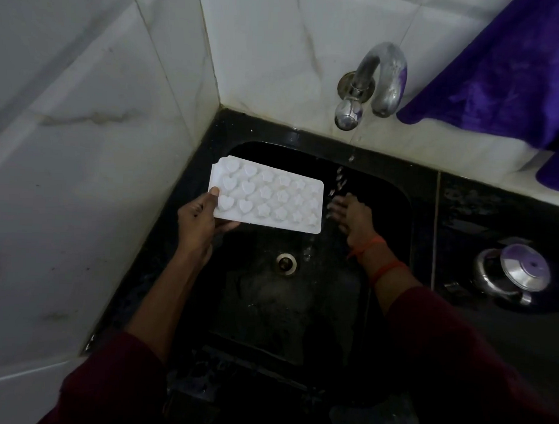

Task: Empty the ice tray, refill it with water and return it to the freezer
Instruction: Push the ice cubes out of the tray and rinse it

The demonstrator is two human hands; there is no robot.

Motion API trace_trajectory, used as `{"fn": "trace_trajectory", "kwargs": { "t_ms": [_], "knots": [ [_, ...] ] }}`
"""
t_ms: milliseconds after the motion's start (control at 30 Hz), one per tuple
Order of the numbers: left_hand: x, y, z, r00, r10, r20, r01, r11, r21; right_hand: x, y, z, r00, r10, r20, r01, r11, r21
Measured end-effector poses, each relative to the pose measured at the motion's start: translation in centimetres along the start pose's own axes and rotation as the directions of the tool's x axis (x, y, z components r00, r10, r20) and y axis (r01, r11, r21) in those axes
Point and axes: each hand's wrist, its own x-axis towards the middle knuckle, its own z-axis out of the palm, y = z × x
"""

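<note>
**Ice tray held over sink; tap flow thin; refill not yet begun**

Head view. The left hand point(197, 219) grips the ice tray point(269, 195) by its left short end, with the thumb pressed on the upper face and the fingers curled beneath. The tray hangs roughly level above the rear left of the sink point(316, 296), clear of the basin floor and just left of the falling water point(338, 182). The right hand point(351, 215) is spread loosely with nothing in it, its fingers reaching into the drops below the tap point(381, 78).

Judgement on the step in hand: the stream is broken into droplets, too thin for a clean fill. The knob point(349, 114) would want opening to a steady, moderate flow. The tray should then be slid right under the spout, kept flat, with a second grip on the free end, since a one-ended hold will probably let it sag and spill.

Materials:
- The tray is white and matt, a thin rectangle with rounded corners. It has rows of heart, flower and star moulds.
- Whether the moulds hold ice, or which face is uppermost, cannot be told.
- The sink and counter point(496, 215) are glossy black and wet, with a metal drain point(286, 262).
- The tap is a curved, spotted chrome fitting set into veined pale tiles point(84, 107).
- A plush purple cloth point(508, 68) hangs at the right.
- A polished steel lidded vessel point(512, 276) stands on the counter.
</note>
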Motion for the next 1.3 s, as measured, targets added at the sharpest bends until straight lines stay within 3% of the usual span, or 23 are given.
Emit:
{"fn": "trace_trajectory", "kwargs": {
  "t_ms": [133, 367, 600, 733, 967, 1067, 1300],
  "knots": [
    [-0.1, -1.1, -0.6, 0.999, -0.051, -0.005, 0.051, 0.999, 0.018, -1.1, 3.9, -0.3, 0.984, 0.120, 0.128, -0.115, 0.992, -0.048],
    [-0.7, -3.1, -2.1, 0.981, -0.191, -0.016, 0.192, 0.980, 0.053, -2.8, 5.8, -0.9, 0.989, 0.079, 0.124, -0.078, 0.997, -0.018],
    [-1.4, -3.5, -2.6, 0.908, -0.419, 0.008, 0.412, 0.897, 0.161, -4.4, 6.6, -4.0, 0.983, 0.115, 0.140, -0.107, 0.992, -0.063],
    [-2.0, -3.5, -2.3, 0.892, -0.451, 0.029, 0.430, 0.868, 0.249, -5.5, 6.5, -5.8, 0.981, 0.090, 0.170, -0.091, 0.996, -0.001],
    [-2.8, -2.2, -1.2, 0.928, -0.362, 0.087, 0.318, 0.892, 0.321, -6.5, 6.4, -7.6, 0.992, 0.004, 0.128, 0.005, 0.998, -0.067],
    [-2.9, -1.9, -1.3, 0.960, -0.257, 0.113, 0.201, 0.910, 0.363, -6.9, 6.0, -8.3, 0.980, -0.157, 0.119, 0.166, 0.984, -0.061],
    [-2.6, -0.3, -1.1, 0.948, 0.157, 0.277, -0.258, 0.889, 0.378, -8.3, 4.0, -9.9, 0.796, -0.605, 0.012, 0.601, 0.788, -0.135]
  ]
}}
